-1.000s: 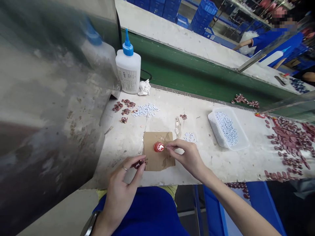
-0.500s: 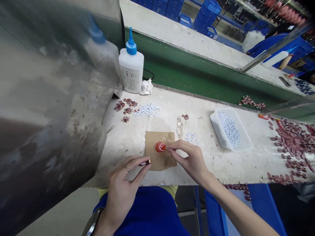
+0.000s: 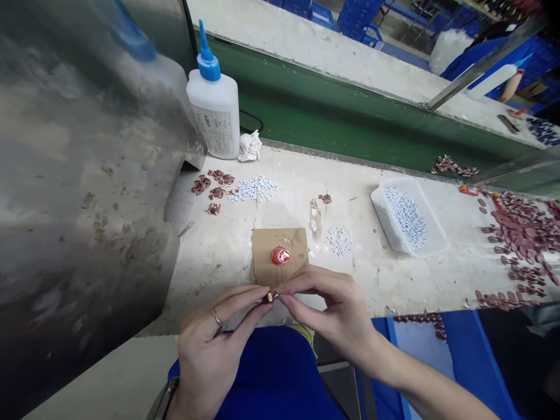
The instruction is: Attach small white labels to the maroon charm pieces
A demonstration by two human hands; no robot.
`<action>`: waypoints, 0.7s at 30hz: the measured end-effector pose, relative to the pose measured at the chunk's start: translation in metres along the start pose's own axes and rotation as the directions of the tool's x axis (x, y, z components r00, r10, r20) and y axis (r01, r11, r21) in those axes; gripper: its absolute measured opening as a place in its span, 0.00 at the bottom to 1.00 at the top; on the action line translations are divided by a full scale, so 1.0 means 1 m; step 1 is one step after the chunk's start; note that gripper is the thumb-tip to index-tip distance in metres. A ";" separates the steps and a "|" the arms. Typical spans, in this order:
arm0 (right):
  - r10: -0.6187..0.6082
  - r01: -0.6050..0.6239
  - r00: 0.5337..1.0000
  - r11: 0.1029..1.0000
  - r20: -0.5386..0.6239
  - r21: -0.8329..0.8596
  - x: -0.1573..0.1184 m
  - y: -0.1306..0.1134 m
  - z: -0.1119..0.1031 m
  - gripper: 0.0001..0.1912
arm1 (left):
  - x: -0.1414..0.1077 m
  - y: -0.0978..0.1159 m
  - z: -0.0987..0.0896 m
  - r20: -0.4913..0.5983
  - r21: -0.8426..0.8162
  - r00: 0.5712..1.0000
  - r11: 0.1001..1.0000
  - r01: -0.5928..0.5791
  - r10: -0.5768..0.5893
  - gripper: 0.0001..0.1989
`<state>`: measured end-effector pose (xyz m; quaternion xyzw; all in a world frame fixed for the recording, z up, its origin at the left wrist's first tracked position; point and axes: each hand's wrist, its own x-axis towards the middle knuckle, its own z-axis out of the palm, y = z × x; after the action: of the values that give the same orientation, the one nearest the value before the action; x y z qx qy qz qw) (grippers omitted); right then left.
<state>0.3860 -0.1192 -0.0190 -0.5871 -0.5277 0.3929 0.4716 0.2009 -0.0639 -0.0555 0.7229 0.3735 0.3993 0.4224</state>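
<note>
Both hands are up close together right at the near edge of the bench, and the left hand (image 3: pixel 213 338) and right hand (image 3: pixel 330 309) are pinching one tiny red-brown piece (image 3: pixel 269 297) between their fingertips. It has a pale tan end showing, but it's too small and too covered by fingers to make out much more. Just past it, a glossy red dome (image 3: pixel 280 256) sits upright in the middle of a brown cardboard scrap (image 3: pixel 263 251), not touching either hand, with the right hand's knuckles closest to the scrap's near edge.
</note>
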 end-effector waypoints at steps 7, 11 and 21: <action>-0.176 0.196 0.979 0.954 0.107 -0.226 -0.002 -0.004 -0.003 0.09 | 0.000 0.003 -0.001 -0.032 0.053 0.999 0.999 -0.001 0.003 0.14; -0.363 0.442 0.896 0.780 0.255 -0.443 -0.004 -0.012 -0.010 0.12 | -0.002 0.007 -0.003 -0.011 -0.005 0.999 0.999 0.051 -0.052 0.14; -0.009 0.009 0.998 1.000 0.063 -0.005 0.005 -0.015 -0.004 0.13 | 0.007 0.014 0.003 -0.055 -0.005 0.997 0.998 0.061 -0.061 0.14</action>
<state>0.3871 -0.1153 -0.0037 -0.5733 -0.5460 0.4077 0.4550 0.2089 -0.0634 -0.0416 0.6991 0.4063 0.4068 0.4251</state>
